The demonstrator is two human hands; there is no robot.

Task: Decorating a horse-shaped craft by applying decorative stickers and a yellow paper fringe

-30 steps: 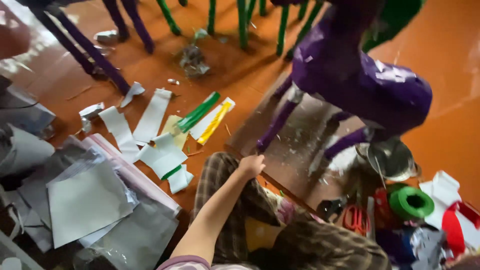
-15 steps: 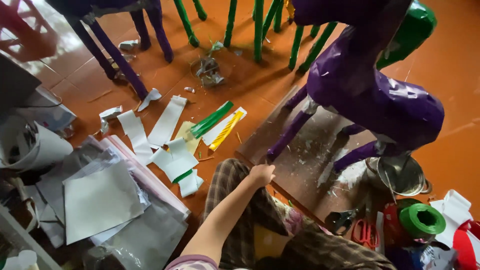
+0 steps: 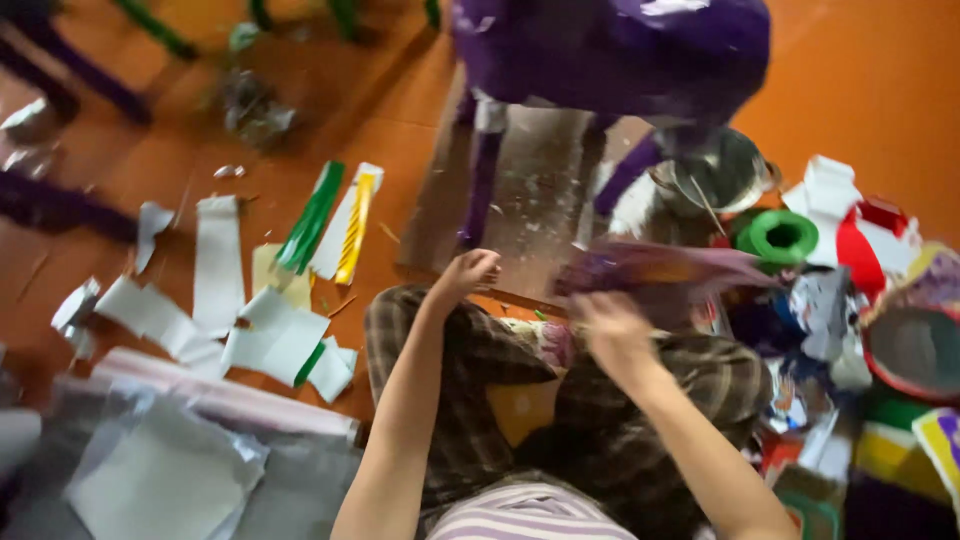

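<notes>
The person sits on the orange floor point(image 3: 860, 90) with plaid-trousered knees drawn up, and everything here is placed against the purple papier-mâché figure point(image 3: 610, 50) standing on a cardboard sheet point(image 3: 530, 200). Nearest the camera, the right hand point(image 3: 612, 335) is raised below the figure, its grip closed on a purple-and-orange strip of paper point(image 3: 665, 268); the strip is blurred, so how firmly it is pinched cannot be told. The left hand point(image 3: 468, 272) is curled into a loose fist at the near edge of the cardboard, below the figure's left leg point(image 3: 483, 175), with nothing visibly held. Right of the figure sit a metal bowl point(image 3: 722, 172) and a green tape roll point(image 3: 782, 238); left of it lie white paper scraps point(image 3: 215, 270) and green and yellow strips point(image 3: 335, 222). The likely trouble: a swinging strip could brush the thin legs and tip the figure, or an elbow could knock the bowl, spilling whatever it holds onto the paper
</notes>
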